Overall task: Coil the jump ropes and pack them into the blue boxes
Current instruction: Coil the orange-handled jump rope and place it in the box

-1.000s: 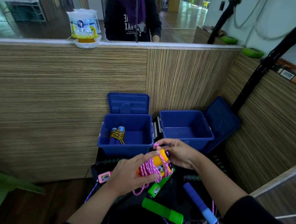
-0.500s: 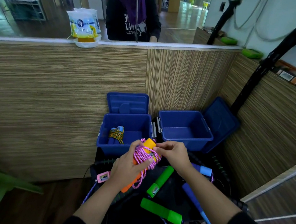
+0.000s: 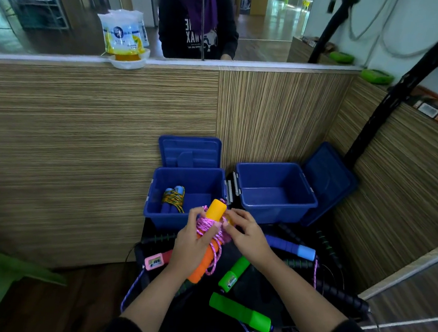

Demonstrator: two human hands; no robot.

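Jump ropes are what I am sorting, and by my reading the job is early on: one coiled rope (image 3: 172,201) with blue handles and a yellow-dark braided cord already lies in the left blue box (image 3: 154,207), while the right blue box (image 3: 275,215) shows only its bare floor. Both lids stand open at the far side. I have the orange-handled rope (image 3: 209,235) held upright just in front of the left box; my left hand (image 3: 191,240) is wrapped round the handles and the wound cord, and my right hand (image 3: 246,233) pinches the pink speckled cord near the top, fingers curled, apparently finishing the wrap. A loose tail of cord hangs down beside the handles. Left to do, I judge: seat this bundle in a box, then coil the rest, namely the green handles (image 3: 240,312), the blue handle (image 3: 289,246) to the right, and a pink counter handle (image 3: 155,261) at near left. The handles look smooth and cylindrical, possibly foam; the cords are thin, braided, limp and tangled on the dark surface near me.
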